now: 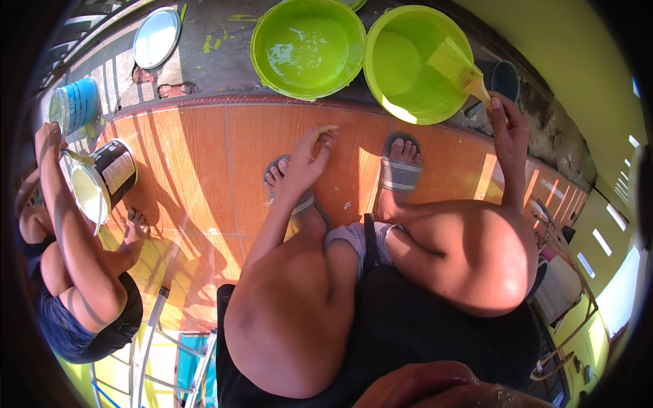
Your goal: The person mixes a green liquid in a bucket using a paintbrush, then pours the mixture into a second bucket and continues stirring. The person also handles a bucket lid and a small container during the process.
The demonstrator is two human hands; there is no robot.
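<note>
Holding the paintbrush by its handle, the right hand has its fingers closed; the bristles sit over the lime-green bucket, though I can't tell whether they touch. Loosely curled and empty, the left hand hangs near the left sandal. A green basin stands just beside the bucket.

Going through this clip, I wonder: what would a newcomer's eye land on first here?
Probably the two vivid green containers at the top centre: a wide basin and, to its right, a bucket. Next, the paint-coated brush in the person's right hand, its bristles over the bucket's mouth. Then the crouching co-worker at far left, beside a pail.
</note>
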